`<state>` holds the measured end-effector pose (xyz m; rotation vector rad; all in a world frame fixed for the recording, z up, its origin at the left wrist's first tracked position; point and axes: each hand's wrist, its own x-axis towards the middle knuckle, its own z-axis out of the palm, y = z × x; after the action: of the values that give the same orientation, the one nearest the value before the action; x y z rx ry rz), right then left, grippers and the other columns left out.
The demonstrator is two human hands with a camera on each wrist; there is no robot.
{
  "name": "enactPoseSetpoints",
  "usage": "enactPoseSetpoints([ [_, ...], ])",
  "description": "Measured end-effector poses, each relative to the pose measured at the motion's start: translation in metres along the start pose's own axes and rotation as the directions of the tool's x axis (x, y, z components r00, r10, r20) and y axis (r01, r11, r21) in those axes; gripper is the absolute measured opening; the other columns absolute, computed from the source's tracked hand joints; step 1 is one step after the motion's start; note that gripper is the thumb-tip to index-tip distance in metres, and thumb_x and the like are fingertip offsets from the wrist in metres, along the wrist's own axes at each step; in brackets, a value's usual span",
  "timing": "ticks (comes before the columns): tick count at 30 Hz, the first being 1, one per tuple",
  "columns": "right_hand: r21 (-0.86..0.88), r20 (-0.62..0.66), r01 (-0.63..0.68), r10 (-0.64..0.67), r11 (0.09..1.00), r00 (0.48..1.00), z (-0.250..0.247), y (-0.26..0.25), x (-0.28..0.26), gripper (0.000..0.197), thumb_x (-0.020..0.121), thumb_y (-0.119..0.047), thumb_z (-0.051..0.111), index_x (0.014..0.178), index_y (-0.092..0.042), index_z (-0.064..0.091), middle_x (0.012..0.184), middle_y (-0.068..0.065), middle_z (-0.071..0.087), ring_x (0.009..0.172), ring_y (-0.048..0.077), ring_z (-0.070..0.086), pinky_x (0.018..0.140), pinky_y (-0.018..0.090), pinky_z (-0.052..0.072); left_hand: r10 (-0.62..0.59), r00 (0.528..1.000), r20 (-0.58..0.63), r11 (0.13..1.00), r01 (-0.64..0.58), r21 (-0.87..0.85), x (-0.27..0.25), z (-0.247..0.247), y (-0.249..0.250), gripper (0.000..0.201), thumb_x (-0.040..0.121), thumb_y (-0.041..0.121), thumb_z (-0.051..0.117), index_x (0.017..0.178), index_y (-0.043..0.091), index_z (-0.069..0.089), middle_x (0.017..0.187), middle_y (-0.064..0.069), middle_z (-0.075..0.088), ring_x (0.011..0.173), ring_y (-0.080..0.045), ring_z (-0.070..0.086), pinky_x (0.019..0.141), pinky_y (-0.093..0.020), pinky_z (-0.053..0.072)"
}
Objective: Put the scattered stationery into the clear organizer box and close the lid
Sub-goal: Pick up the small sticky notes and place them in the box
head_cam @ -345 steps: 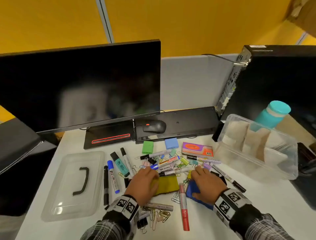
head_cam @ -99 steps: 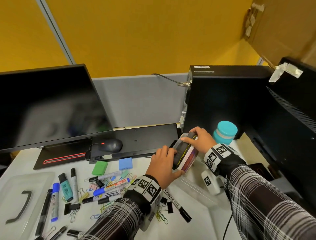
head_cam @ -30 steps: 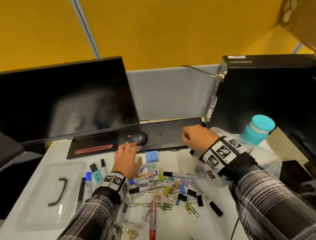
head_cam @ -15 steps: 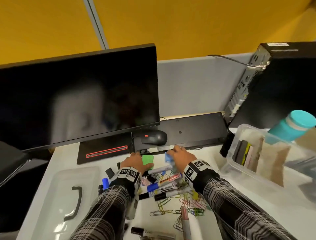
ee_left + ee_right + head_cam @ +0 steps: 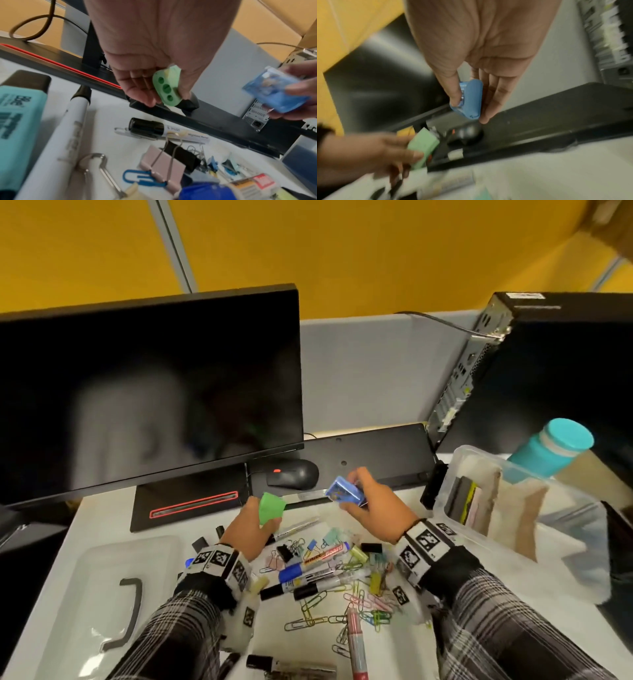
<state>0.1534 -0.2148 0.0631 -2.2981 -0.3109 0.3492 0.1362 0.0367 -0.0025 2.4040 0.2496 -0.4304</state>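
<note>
Behind the clutter: a dark monitor (image 5: 147, 392), a black computer tower (image 5: 548, 364) at the right, a flat black keyboard (image 5: 370, 453) with a mouse (image 5: 294, 474) at its left end. Right of the pile, the clear organizer box (image 5: 534, 529), open, dark and yellow items standing in its left compartment, a teal bottle (image 5: 551, 446) behind it. At far left, flat on the desk, the clear lid (image 5: 85, 604) with its dark handle up. Between the wrists, markers (image 5: 308, 570), binder clips and paper clips (image 5: 318, 604) strewn in a heap; a red pen (image 5: 356, 645) nearer the body.

Above the heap, clear of the desk: left hand (image 5: 253, 529) pinching a green sharpener (image 5: 167, 90) between thumb and fingertips, three holes facing the wrist camera. Right hand (image 5: 373, 508) gripping a blue sharpener (image 5: 469, 100), thumb on one face, fingers on the other. Both well short of the box.

White desk (image 5: 394, 652); grey partition, yellow wall behind.
</note>
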Motion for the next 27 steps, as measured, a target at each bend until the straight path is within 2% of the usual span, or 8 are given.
enactPoseSetpoints([
  [4, 0.076, -0.227, 0.042, -0.023, 0.996, 0.974, -0.064, 0.015, -0.029, 0.033, 0.089, -0.016, 0.060, 0.121, -0.024, 0.054, 0.108, 0.000, 0.054, 0.093, 0.014, 0.058, 0.086, 0.024, 0.042, 0.082, 0.995, -0.050, 0.992, -0.087, -0.093, -0.016, 0.002, 0.016, 0.024, 0.096, 0.028, 0.048, 0.113, 0.013, 0.041, 0.102, -0.004, 0.056, 0.079, -0.010, 0.055, 0.065, -0.026, 0.041],
  [6, 0.010, -0.313, -0.019, 0.021, 1.000, 0.949, -0.098, 0.035, -0.041, 0.038, 0.090, -0.013, 0.059, 0.126, -0.024, 0.054, 0.107, 0.002, 0.049, 0.091, 0.018, 0.058, 0.088, 0.029, 0.044, 0.098, 0.994, -0.049, 0.990, -0.103, -0.094, -0.023, 0.007, 0.025, 0.023, 0.098, 0.025, 0.046, 0.116, 0.012, 0.042, 0.103, -0.002, 0.056, 0.080, -0.008, 0.055, 0.063, -0.019, 0.039],
  [10, -0.241, -0.406, -0.238, 0.125, 0.941, 0.905, -0.146, 0.071, -0.055, 0.044, 0.085, -0.010, 0.063, 0.127, -0.021, 0.054, 0.104, 0.007, 0.048, 0.091, 0.032, 0.059, 0.089, 0.040, 0.046, 0.137, 0.988, -0.069, 0.986, -0.143, -0.086, -0.032, 0.021, 0.037, 0.029, 0.096, 0.026, 0.049, 0.123, 0.016, 0.045, 0.109, -0.001, 0.059, 0.091, -0.015, 0.058, 0.076, -0.024, 0.044],
  [14, -0.365, -0.295, -0.363, 0.263, 0.857, 0.919, -0.161, 0.087, -0.056, 0.038, 0.080, -0.015, 0.069, 0.109, -0.017, 0.046, 0.101, 0.009, 0.060, 0.088, 0.028, 0.057, 0.074, 0.036, 0.046, 0.202, 0.973, -0.111, 0.973, -0.212, -0.092, -0.039, 0.037, 0.053, 0.024, 0.092, 0.027, 0.057, 0.114, 0.022, 0.052, 0.100, 0.000, 0.064, 0.080, -0.013, 0.061, 0.063, -0.017, 0.045],
  [17, -0.483, -0.139, -0.323, 0.292, 0.814, 0.946, -0.161, 0.092, -0.045, 0.033, 0.075, -0.016, 0.072, 0.096, -0.022, 0.047, 0.097, 0.006, 0.065, 0.084, 0.024, 0.059, 0.069, 0.030, 0.042, 0.241, 0.961, -0.134, 0.962, -0.255, -0.098, -0.045, 0.049, 0.065, 0.018, 0.090, 0.025, 0.060, 0.106, 0.027, 0.052, 0.095, 0.003, 0.064, 0.077, -0.007, 0.060, 0.061, -0.012, 0.042],
  [22, -0.647, 0.134, -0.169, 0.330, 0.743, 0.934, -0.148, 0.098, -0.016, 0.030, 0.068, -0.022, 0.078, 0.095, -0.029, 0.067, 0.092, -0.007, 0.063, 0.087, 0.016, 0.060, 0.072, 0.022, 0.047, 0.270, 0.954, -0.132, 0.954, -0.284, -0.093, -0.056, 0.060, 0.073, 0.021, 0.088, 0.025, 0.062, 0.108, 0.027, 0.056, 0.097, 0.007, 0.064, 0.083, -0.004, 0.059, 0.071, -0.016, 0.044],
  [24, -0.689, 0.180, -0.155, 0.374, 0.708, 0.910, -0.144, 0.105, -0.006, 0.029, 0.070, -0.026, 0.076, 0.098, -0.027, 0.071, 0.098, -0.005, 0.069, 0.092, 0.018, 0.064, 0.081, 0.028, 0.053, 0.274, 0.952, -0.137, 0.954, -0.287, -0.089, -0.061, 0.064, 0.072, 0.020, 0.088, 0.025, 0.063, 0.107, 0.027, 0.056, 0.100, 0.007, 0.065, 0.086, -0.005, 0.060, 0.075, -0.020, 0.047],
  [27, -0.726, 0.148, -0.148, 0.363, 0.672, 0.920, -0.139, 0.122, 0.003, 0.029, 0.063, -0.034, 0.073, 0.089, -0.021, 0.072, 0.082, -0.001, 0.067, 0.081, 0.021, 0.065, 0.075, 0.030, 0.054, 0.257, 0.953, -0.159, 0.959, -0.272, -0.083, -0.067, 0.069, 0.071, 0.022, 0.088, 0.023, 0.063, 0.109, 0.025, 0.057, 0.104, 0.006, 0.065, 0.091, -0.008, 0.060, 0.079, -0.022, 0.047],
])
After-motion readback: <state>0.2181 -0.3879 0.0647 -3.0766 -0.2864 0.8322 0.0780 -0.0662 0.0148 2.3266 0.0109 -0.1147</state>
